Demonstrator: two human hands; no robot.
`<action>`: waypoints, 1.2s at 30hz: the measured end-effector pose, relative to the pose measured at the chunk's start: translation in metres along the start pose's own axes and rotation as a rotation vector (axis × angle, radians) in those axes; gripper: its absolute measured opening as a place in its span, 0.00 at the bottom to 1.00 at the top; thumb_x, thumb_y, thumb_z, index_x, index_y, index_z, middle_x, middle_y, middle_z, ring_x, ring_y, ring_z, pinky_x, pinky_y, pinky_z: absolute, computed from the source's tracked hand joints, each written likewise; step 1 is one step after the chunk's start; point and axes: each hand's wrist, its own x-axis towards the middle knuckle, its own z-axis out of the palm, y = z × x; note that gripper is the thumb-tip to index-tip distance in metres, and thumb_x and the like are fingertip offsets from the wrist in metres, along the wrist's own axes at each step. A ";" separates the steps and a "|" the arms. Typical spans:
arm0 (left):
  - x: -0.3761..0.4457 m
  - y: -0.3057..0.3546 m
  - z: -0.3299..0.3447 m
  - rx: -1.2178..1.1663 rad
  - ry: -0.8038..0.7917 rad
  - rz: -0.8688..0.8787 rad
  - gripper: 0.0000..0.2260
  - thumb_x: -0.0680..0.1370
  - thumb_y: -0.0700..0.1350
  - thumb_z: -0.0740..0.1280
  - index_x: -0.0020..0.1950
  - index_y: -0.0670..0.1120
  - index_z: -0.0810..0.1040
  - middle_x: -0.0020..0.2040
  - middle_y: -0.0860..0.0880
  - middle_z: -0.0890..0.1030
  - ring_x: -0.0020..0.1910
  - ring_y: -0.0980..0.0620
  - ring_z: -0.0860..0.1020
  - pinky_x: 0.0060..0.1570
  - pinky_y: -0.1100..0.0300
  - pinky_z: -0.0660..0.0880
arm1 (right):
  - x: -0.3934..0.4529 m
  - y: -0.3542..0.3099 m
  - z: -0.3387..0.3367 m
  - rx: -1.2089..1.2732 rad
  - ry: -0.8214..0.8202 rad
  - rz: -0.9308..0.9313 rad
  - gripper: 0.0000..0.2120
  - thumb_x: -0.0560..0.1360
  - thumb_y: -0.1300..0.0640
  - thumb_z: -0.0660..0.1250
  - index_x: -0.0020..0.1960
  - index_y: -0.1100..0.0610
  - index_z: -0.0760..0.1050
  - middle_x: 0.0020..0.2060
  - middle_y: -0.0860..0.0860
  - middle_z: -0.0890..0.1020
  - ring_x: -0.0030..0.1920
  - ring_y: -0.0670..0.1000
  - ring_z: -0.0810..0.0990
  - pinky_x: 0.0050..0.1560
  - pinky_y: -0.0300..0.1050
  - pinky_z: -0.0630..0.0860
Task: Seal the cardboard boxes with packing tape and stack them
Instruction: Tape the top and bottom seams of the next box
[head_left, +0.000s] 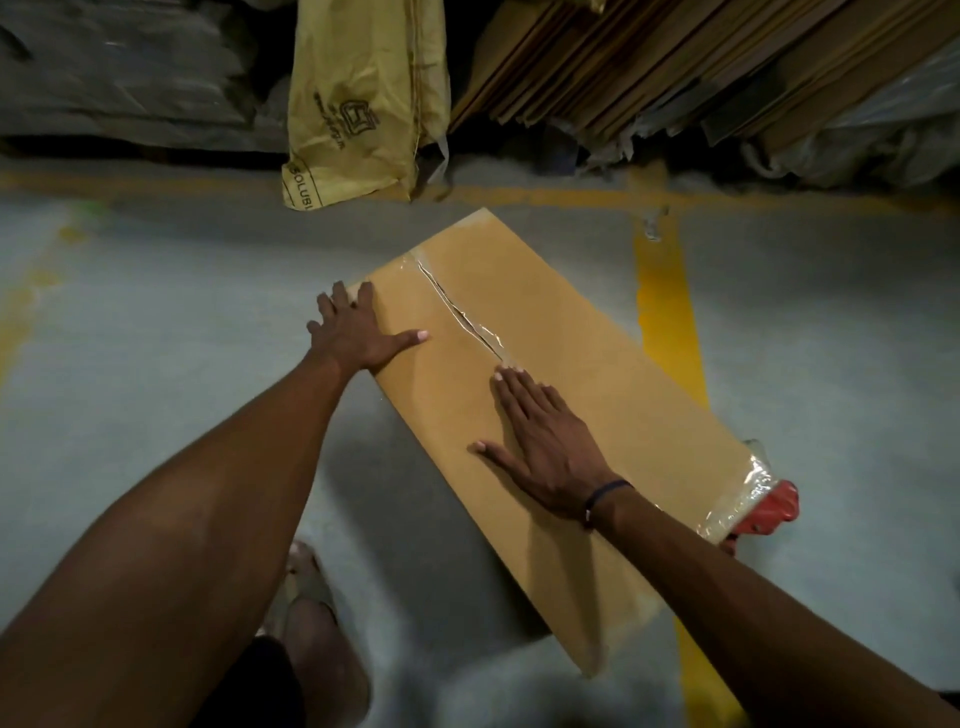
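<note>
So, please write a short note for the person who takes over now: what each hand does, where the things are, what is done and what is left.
Left hand: flat and open on the far left edge of the cardboard box.
Right hand: flat and open on the box top, fingertips at the near end of the wrinkled clear tape over the seam.
The box lies on the floor. The red tape dispenser lies on the floor at the box's right corner.
Done: tape is on the seam and on that right corner.
Left: press the tape smooth, then stack the box.
</note>
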 end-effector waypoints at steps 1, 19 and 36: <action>-0.001 -0.001 0.000 0.014 0.005 0.003 0.60 0.64 0.83 0.63 0.85 0.51 0.45 0.84 0.39 0.45 0.82 0.33 0.46 0.75 0.30 0.54 | -0.012 0.003 -0.001 0.000 -0.008 0.006 0.42 0.80 0.27 0.40 0.83 0.52 0.36 0.82 0.48 0.40 0.82 0.47 0.38 0.82 0.50 0.43; -0.080 -0.041 0.001 0.027 -0.018 -0.111 0.60 0.65 0.82 0.64 0.84 0.47 0.48 0.81 0.35 0.53 0.79 0.31 0.55 0.72 0.32 0.62 | -0.165 -0.026 -0.021 -0.172 -0.292 0.045 0.67 0.63 0.15 0.54 0.82 0.59 0.33 0.79 0.61 0.31 0.80 0.62 0.31 0.79 0.67 0.41; -0.246 -0.036 0.054 -0.169 0.080 -0.337 0.44 0.73 0.72 0.69 0.73 0.40 0.61 0.68 0.33 0.68 0.66 0.34 0.70 0.61 0.45 0.73 | -0.128 0.050 -0.047 -0.136 -0.194 0.411 0.41 0.80 0.57 0.65 0.83 0.49 0.43 0.83 0.56 0.44 0.81 0.63 0.47 0.76 0.68 0.60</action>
